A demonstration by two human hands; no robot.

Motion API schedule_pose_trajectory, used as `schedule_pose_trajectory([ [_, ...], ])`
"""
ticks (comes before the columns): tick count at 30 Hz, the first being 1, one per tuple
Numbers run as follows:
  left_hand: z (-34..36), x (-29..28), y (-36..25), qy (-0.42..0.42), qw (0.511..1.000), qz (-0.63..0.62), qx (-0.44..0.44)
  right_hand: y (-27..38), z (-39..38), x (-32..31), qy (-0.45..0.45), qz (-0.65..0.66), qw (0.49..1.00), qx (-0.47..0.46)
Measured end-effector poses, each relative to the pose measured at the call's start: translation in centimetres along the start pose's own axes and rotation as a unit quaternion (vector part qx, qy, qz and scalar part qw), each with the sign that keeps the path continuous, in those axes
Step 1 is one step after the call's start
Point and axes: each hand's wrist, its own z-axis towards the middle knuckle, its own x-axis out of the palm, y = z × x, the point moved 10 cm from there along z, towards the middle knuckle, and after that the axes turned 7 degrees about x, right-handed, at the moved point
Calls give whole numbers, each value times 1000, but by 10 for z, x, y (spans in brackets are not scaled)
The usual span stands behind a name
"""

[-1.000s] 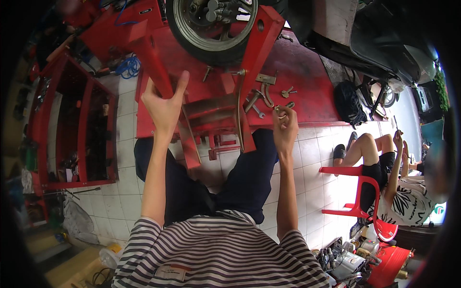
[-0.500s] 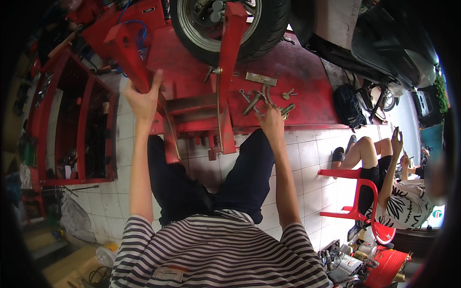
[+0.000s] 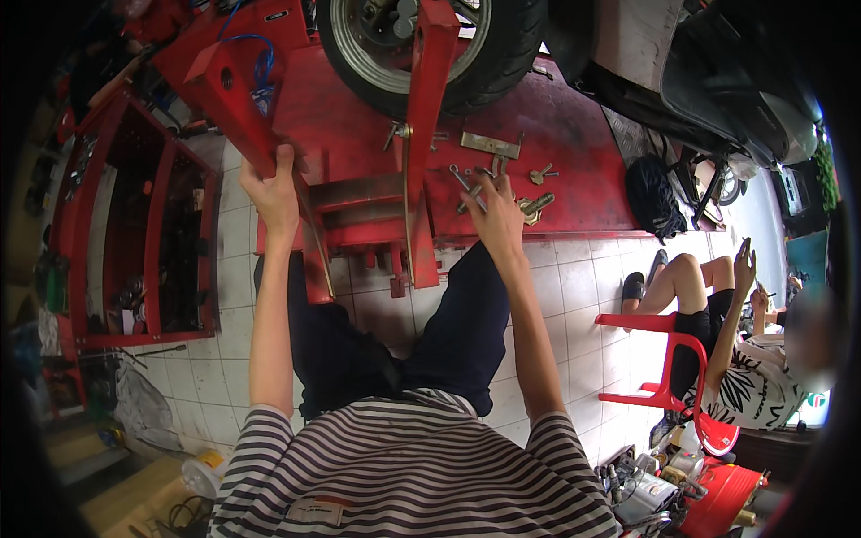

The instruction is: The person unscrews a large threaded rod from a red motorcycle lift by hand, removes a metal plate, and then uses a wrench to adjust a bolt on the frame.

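My left hand [image 3: 272, 199] is wrapped round the lower part of a red steel upright [image 3: 235, 103], its thumb pointing up along it. My right hand [image 3: 499, 218] is over a group of metal parts on the red platform [image 3: 574, 170], fingers bent down among them; what they grip is mostly hidden. By its fingertips lies a slim wrench [image 3: 457, 177]. Just right of the hand is a brassy part with a threaded end [image 3: 535, 208]. Beyond it lie a small key-like piece [image 3: 542, 175] and a flat metal bracket [image 3: 491, 145].
A second red upright [image 3: 429, 108] stands before a wheel with a black tyre [image 3: 502, 63]. Red shelving [image 3: 148, 224] is at left. A scooter [image 3: 708, 81] fills the upper right. Another person [image 3: 717, 323] sits on a red plastic chair [image 3: 659, 354] at right.
My right hand has shifted slightly left and up among the metal parts, uncovering more of the brassy part. My left hand stays on the red upright, a little lower.
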Motion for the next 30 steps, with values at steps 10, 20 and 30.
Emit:
schedule_pose_trajectory([
  [10,1,3,-5,-7,1000,2,13,-12,-9,35,111,-95,989,-20],
  [20,1,0,-7,-11,1000,-1,19,-18,9,-14,-19,58,995,-82],
  [30,0,4,3,2,999,-31,14,-53,53,-21,-50,96,993,-47],
])
